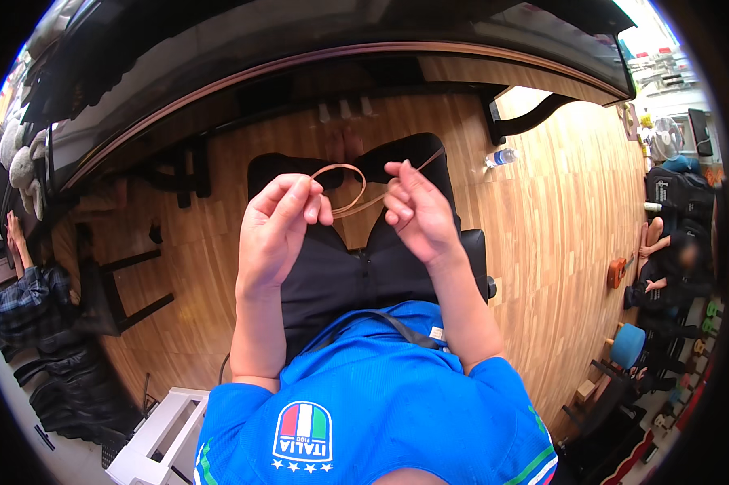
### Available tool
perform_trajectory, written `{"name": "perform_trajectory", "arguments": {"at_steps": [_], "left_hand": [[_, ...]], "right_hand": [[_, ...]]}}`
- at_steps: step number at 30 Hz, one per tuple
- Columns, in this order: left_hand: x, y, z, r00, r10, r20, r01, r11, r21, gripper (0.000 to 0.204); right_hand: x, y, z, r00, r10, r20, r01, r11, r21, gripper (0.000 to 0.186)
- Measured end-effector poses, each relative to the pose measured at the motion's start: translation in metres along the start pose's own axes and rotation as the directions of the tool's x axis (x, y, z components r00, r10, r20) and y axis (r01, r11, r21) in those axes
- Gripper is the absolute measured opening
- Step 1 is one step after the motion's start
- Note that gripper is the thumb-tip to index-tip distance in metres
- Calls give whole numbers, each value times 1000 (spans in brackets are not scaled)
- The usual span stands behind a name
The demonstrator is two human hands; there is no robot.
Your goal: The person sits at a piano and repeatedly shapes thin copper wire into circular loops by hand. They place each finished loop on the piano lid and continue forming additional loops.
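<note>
My left hand pinches a thin tan strip, which is bent into a loop to the right of its fingertips. My right hand is curled with thumb and forefinger pressed together on the same strip, and a straight length of it runs up and right past those fingers. Both hands are held apart above my dark-trousered legs.
A glossy black piano spans ahead, with a water bottle on the wooden floor to its right. People sit at either side. A white stand is behind me left; a blue stool stands right.
</note>
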State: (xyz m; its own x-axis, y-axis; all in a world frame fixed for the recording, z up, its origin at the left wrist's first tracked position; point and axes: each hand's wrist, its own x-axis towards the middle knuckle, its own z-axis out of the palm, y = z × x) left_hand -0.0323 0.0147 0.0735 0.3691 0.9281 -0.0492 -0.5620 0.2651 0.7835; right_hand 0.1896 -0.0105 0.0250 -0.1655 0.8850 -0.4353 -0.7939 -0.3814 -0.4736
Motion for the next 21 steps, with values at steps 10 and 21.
{"name": "perform_trajectory", "arguments": {"at_steps": [10,21], "left_hand": [[-10,-4,-6,997,36,-65,13,776,631,12],[9,-35,-3,980,26,-196,108,762,639,20]], "right_hand": [[-12,-34,-2,947,-217,235,163,960,228,54],[-26,-9,36,929,-316,190,367,732,-575,33]]}}
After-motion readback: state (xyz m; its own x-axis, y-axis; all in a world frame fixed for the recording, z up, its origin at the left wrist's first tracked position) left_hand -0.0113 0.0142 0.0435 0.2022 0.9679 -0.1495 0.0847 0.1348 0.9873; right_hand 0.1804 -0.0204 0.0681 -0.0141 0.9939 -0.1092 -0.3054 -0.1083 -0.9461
